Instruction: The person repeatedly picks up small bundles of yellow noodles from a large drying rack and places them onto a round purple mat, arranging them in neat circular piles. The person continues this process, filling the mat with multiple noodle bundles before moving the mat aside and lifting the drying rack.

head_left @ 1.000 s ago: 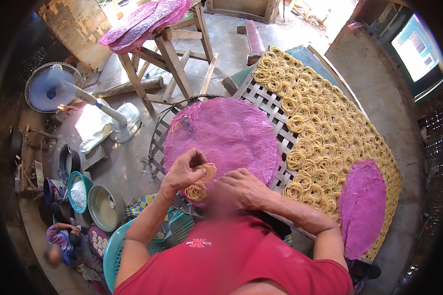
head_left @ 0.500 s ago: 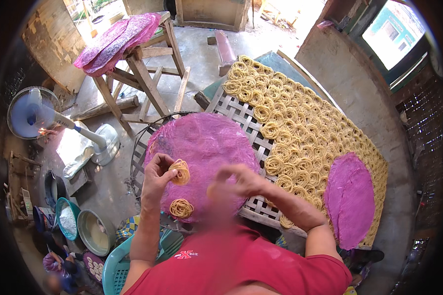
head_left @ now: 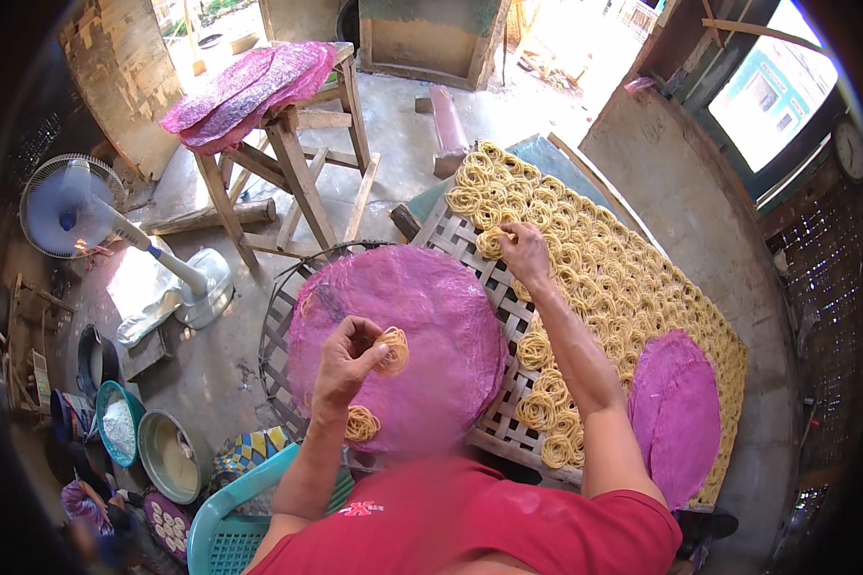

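My left hand (head_left: 347, 361) pinches a coiled noodle nest (head_left: 392, 352) upright between thumb and fingers, above a round pink plastic-covered sheet (head_left: 431, 316). Another nest (head_left: 361, 424) lies near the sheet's front edge, below my left wrist. Stretched far out to the right, my right hand (head_left: 526, 256) has its fingers closed on a nest (head_left: 491, 242) at the left border of the laid-out rows. Those many yellowish nests (head_left: 623, 278) cover most of a woven slatted rack (head_left: 498, 407). The fingertips of my right hand are partly hidden behind the hand.
Oval pink sheets (head_left: 676, 417) lie on the nests at right. More pink sheets (head_left: 249, 91) rest on a wooden stand (head_left: 302, 172). A fan (head_left: 72, 206) stands at left, near basins (head_left: 174, 455) and a teal basket (head_left: 225, 517). Another person (head_left: 91, 513) is at lower left.
My right hand has moved from over the pink sheet, far and to the right, to the rack with a nest. My left hand still holds its nest, slightly shifted. The view has tilted a little.
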`<act>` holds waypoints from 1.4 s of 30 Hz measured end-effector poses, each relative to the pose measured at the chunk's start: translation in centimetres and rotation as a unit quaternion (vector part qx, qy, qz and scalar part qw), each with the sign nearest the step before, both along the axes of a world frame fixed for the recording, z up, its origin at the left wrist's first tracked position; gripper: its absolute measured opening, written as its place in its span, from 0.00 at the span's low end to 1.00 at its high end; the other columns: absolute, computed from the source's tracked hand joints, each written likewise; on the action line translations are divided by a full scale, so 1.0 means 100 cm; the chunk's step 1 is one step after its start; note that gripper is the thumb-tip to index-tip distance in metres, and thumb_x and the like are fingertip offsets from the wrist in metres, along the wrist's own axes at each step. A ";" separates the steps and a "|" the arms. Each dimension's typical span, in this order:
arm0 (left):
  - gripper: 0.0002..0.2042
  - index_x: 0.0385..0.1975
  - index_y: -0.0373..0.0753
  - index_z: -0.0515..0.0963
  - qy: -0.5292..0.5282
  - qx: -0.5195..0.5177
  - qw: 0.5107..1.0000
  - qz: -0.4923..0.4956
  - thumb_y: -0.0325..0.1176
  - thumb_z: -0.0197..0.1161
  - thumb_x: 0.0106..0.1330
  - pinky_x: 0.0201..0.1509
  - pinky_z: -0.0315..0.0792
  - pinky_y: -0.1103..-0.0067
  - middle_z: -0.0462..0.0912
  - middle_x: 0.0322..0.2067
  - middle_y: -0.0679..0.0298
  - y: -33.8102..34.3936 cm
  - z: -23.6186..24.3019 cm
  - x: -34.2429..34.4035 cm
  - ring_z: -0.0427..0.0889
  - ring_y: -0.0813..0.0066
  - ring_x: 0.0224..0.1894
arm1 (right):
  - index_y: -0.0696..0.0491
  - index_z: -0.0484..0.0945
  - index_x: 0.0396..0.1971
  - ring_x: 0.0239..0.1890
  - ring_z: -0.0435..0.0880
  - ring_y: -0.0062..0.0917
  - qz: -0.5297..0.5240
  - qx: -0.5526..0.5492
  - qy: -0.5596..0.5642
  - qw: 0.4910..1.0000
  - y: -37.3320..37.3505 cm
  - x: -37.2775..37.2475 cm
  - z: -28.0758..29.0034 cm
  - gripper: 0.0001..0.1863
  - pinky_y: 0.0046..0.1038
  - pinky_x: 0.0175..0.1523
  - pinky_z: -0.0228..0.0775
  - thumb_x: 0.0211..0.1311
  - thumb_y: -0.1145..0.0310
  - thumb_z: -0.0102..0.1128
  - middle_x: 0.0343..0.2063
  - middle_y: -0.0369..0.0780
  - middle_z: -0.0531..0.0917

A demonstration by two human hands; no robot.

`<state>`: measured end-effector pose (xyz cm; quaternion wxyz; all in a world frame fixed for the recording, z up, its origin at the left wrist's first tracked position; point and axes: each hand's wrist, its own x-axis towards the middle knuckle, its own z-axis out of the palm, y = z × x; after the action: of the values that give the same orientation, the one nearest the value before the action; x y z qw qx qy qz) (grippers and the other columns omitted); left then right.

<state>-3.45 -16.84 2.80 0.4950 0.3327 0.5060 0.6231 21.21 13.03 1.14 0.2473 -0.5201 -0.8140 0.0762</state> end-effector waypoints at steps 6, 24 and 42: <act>0.09 0.47 0.35 0.77 0.024 -0.025 0.998 -0.043 0.24 0.68 0.70 0.42 0.77 0.83 0.85 0.37 0.64 0.032 0.008 0.009 0.84 0.82 0.38 | 0.52 0.85 0.57 0.52 0.86 0.27 0.188 -0.270 0.203 0.922 -0.091 -0.016 0.037 0.20 0.32 0.60 0.80 0.68 0.62 0.72 0.51 0.44 0.88; 0.24 0.59 0.33 0.81 0.641 -0.039 0.758 -0.114 0.34 0.72 0.64 0.78 0.61 0.55 0.69 0.73 0.49 -0.114 -0.004 -0.009 0.62 0.46 0.78 | 0.58 0.87 0.52 0.39 0.88 0.28 0.059 -0.167 0.186 0.967 0.024 -0.042 -0.014 0.17 0.30 0.50 0.81 0.66 0.68 0.69 0.40 0.40 0.91; 0.13 0.48 0.37 0.81 0.054 -0.101 0.981 -0.157 0.26 0.73 0.65 0.51 0.79 0.76 0.87 0.42 0.65 -0.077 0.034 -0.016 0.85 0.79 0.44 | 0.55 0.79 0.64 0.47 0.86 0.21 0.400 -0.540 0.160 0.723 -0.232 -0.058 0.039 0.26 0.24 0.50 0.78 0.71 0.61 0.72 0.47 0.38 0.89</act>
<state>-5.03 -24.56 6.18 0.5897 0.3893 0.5340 0.4642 15.36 -10.21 5.03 -0.0022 -0.1721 -0.7157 0.6768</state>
